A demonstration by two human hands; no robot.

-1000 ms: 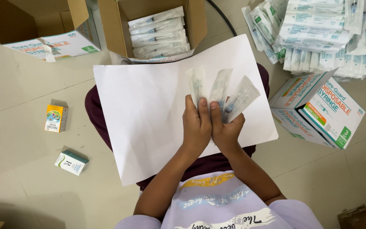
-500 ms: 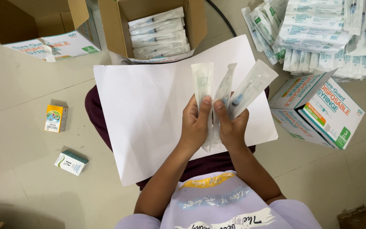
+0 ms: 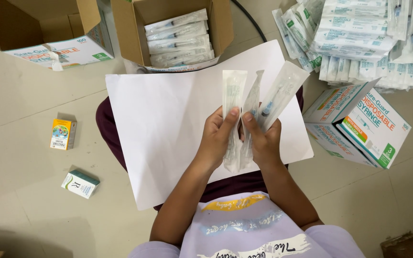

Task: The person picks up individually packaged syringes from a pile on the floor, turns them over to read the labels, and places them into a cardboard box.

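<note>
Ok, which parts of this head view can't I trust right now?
Head view only:
- Lower ends of the wrapped syringes: covered by the left hand and right hand.
- Exact packet count: they overlap, so uncertain.
- Syringe pile: cut off by the top and right edges.
- Open carton: its lower layers are hidden by the top packets.
- Lap: covered by the white sheet.
</note>
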